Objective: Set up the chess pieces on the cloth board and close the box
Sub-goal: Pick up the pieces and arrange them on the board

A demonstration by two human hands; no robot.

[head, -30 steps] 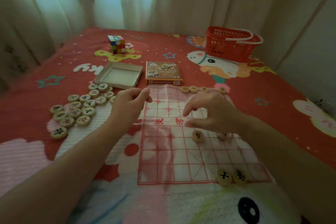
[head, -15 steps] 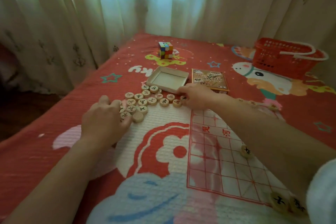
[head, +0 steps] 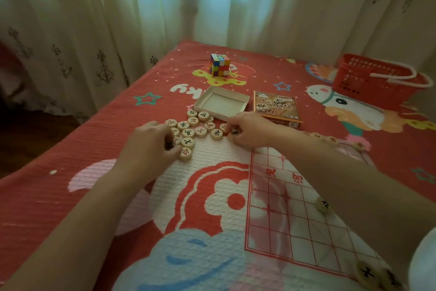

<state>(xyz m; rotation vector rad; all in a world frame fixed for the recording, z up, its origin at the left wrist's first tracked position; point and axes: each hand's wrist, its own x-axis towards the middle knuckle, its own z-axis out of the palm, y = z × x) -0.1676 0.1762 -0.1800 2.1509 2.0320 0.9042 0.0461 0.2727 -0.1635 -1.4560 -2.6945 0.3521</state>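
The left hand (head: 151, 144) lies over the left side of the pile of pieces (head: 197, 126), fingers bent down and close together. They cover several discs, and a dark-marked disc (head: 168, 145) shows under the tips; I cannot tell whether it is gripped or only touched. The right hand (head: 250, 129) reaches to the pile's right side, thumb and forefinger pinched on a black-lettered piece (head: 234, 132); the other fingers hide what lies beneath. The right forearm crosses the cloth board (head: 283, 215) and hides much of its right half. The board's near right corner is cut off by the picture's edge.

The pieces are round pale wooden discs with red or black characters, most too small to read. The pile sits on the bed cover (head: 106, 139) around the middle of the bed, just in front of the open box tray (head: 221, 104). The printed box lid (head: 276, 107) lies beside the tray. The board is white with red grid lines. One disc (head: 322, 204) lies on it by the forearm, two (head: 366, 271) are at its near edge, and a few (head: 332, 140) at its far edge.

A coloured cube (head: 219, 65) and a red basket (head: 370, 80) stand near the far edge of the bed.
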